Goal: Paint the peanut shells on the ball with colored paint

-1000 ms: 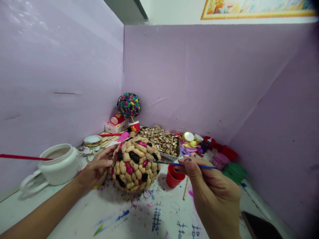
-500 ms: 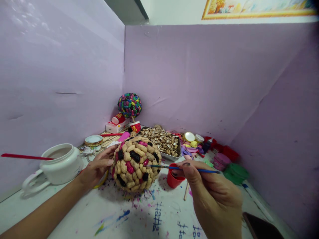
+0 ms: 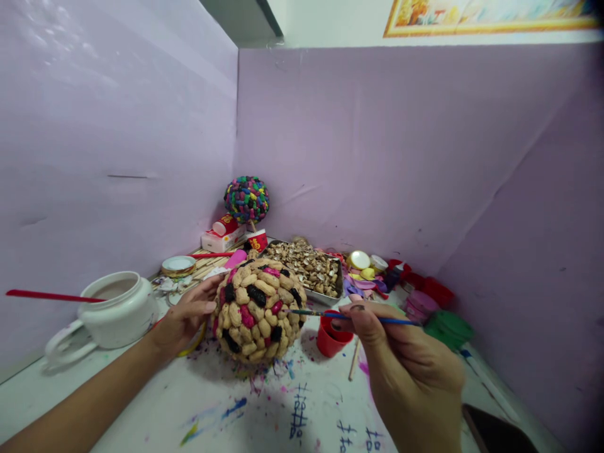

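Note:
A ball covered in peanut shells [image 3: 259,314] sits on the table in front of me. Most shells are plain tan, some painted black or magenta. My left hand [image 3: 189,314] cups the ball's left side, its thumb towards me and the other fingers partly hidden behind. Between thumb and fingers, my right hand [image 3: 401,352] pinches a thin blue paintbrush [image 3: 330,314]. The bristles point left, at or very near a magenta shell on the ball's right half; I cannot tell whether they touch. Below the brush stands a small red cup [image 3: 333,340].
Left stands a white mug [image 3: 117,314] with a red stick across it. Behind the ball are a metal tray of shells [image 3: 306,267] and a multicoloured ball on a stem [image 3: 246,200]. Coloured tubs [image 3: 448,328] line the right; a dark phone [image 3: 495,431] lies near front.
My right hand and the paintbrush have shifted slightly right, drawing the tip back a little along the magenta shell. The left hand and ball stay put.

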`<state>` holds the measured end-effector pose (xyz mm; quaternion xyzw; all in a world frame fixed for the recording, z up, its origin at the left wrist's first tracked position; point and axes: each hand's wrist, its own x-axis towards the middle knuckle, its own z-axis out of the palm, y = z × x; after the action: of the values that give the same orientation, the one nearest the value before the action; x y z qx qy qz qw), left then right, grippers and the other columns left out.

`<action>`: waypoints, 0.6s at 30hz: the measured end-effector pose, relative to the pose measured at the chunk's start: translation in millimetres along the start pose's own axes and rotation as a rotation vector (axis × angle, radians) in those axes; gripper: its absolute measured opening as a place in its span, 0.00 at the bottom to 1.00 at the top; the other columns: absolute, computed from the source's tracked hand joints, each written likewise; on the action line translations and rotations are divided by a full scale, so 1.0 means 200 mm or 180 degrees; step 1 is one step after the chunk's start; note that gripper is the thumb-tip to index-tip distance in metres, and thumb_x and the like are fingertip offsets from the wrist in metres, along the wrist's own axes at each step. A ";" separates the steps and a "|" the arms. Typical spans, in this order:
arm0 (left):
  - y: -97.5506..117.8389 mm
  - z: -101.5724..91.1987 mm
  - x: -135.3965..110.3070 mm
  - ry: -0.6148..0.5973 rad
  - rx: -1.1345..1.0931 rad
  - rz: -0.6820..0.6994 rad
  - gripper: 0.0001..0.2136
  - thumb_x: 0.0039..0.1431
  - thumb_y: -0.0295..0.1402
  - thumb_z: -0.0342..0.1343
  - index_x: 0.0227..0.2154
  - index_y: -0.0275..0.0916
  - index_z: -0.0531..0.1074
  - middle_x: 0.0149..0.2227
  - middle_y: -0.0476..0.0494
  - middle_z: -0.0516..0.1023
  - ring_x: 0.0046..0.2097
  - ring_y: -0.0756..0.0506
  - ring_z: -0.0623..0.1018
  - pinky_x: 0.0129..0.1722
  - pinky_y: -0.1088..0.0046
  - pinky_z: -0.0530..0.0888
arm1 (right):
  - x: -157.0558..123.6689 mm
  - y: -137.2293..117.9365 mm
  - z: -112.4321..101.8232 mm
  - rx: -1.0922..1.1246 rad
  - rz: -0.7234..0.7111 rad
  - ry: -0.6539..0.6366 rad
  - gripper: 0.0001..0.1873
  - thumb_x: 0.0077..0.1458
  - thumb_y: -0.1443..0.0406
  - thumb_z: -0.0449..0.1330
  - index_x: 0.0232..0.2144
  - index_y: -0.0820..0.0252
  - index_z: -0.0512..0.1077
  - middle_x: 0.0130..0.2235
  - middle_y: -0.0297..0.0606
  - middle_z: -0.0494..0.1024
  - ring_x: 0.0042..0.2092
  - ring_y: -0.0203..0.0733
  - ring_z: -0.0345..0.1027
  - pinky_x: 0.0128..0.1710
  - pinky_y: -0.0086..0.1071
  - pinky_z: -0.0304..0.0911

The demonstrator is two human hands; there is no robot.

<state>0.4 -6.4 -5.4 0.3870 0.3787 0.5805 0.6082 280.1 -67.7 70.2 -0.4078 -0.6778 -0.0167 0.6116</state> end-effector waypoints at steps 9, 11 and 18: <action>0.00 0.01 0.01 0.0040 0.0051 0.0028 0.22 0.38 0.30 0.64 0.42 0.47 0.79 0.49 0.46 0.82 0.60 0.33 0.71 0.56 0.62 0.71 | 0.00 -0.03 -0.01 0.0159 0.0016 -0.0069 0.09 0.58 0.67 0.59 0.27 0.56 0.78 0.26 0.30 0.82 0.23 0.34 0.76 0.22 0.22 0.68; 0.01 0.02 0.01 0.0022 0.0082 0.0050 0.21 0.39 0.30 0.64 0.42 0.46 0.79 0.50 0.46 0.81 0.60 0.33 0.70 0.56 0.61 0.71 | 0.00 -0.03 -0.01 0.0061 -0.0095 -0.0062 0.09 0.58 0.67 0.59 0.28 0.56 0.78 0.25 0.30 0.82 0.23 0.35 0.76 0.22 0.22 0.69; 0.02 0.03 -0.01 0.0092 0.0209 0.0110 0.20 0.38 0.31 0.65 0.40 0.46 0.79 0.51 0.45 0.81 0.61 0.32 0.70 0.59 0.60 0.68 | -0.02 -0.04 0.00 0.0047 -0.0501 -0.0202 0.06 0.58 0.70 0.59 0.34 0.55 0.75 0.28 0.29 0.81 0.26 0.31 0.75 0.29 0.21 0.70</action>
<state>3.3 -8.6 0.3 0.4048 0.3995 0.5838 0.5794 274.6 -76.0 70.1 -0.3491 -0.7269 -0.0467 0.5896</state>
